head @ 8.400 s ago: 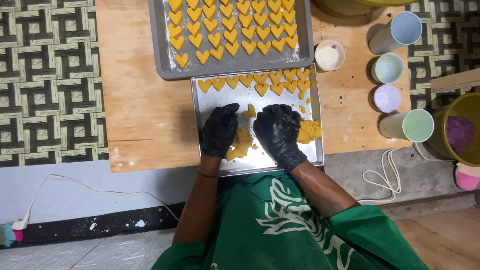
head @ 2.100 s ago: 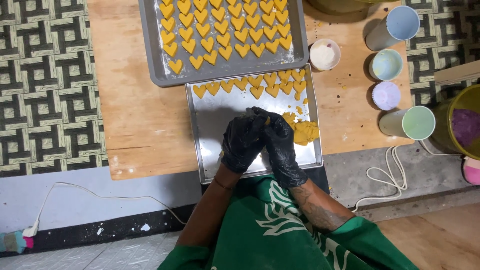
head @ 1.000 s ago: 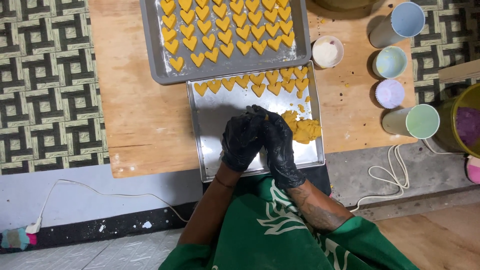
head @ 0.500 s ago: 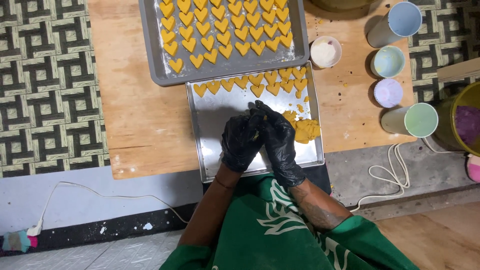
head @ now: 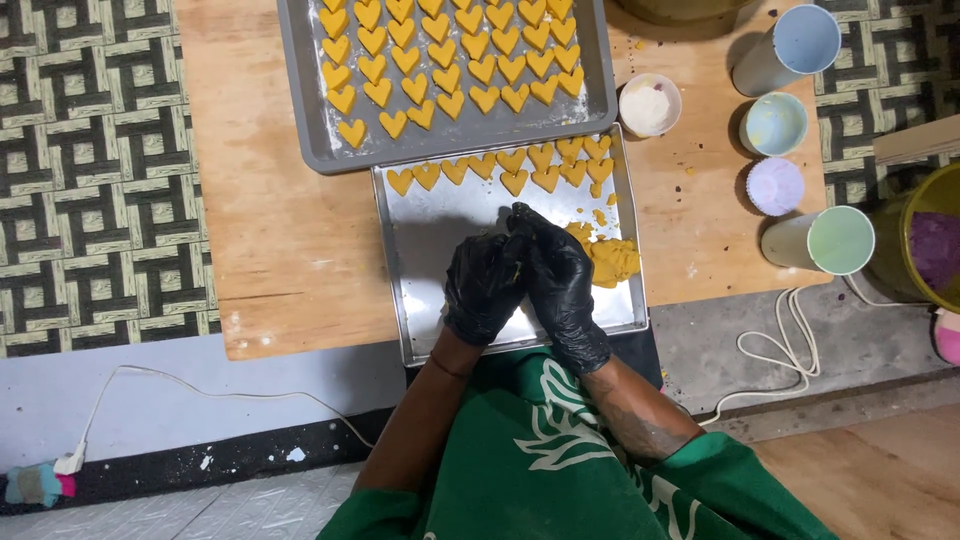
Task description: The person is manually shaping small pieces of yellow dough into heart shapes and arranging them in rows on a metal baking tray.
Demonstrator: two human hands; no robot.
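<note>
Both my hands wear black gloves and are pressed together over the near metal tray [head: 420,270]. My left hand [head: 482,290] and my right hand [head: 558,282] close on a small piece of orange dough that is mostly hidden between the fingers. A lump of orange dough [head: 608,260] lies just right of my right hand on the tray. A row of orange heart-shaped dough pieces [head: 512,172] runs along the tray's far edge. Behind it, a grey tray [head: 300,120] holds several rows of the same hearts [head: 440,60].
The trays sit on a low wooden board [head: 280,240] on a patterned floor. To the right stand a small white bowl [head: 650,104], several pastel cups [head: 778,124], a purple cupcake mould [head: 776,186] and a yellow-green bowl with purple dough [head: 925,245]. A white cable [head: 770,350] lies near.
My hands, spread over the dough lump 8.4 seconds ago, have come together at the tray's middle and stay clasped there. The lump now lies uncovered to their right.
</note>
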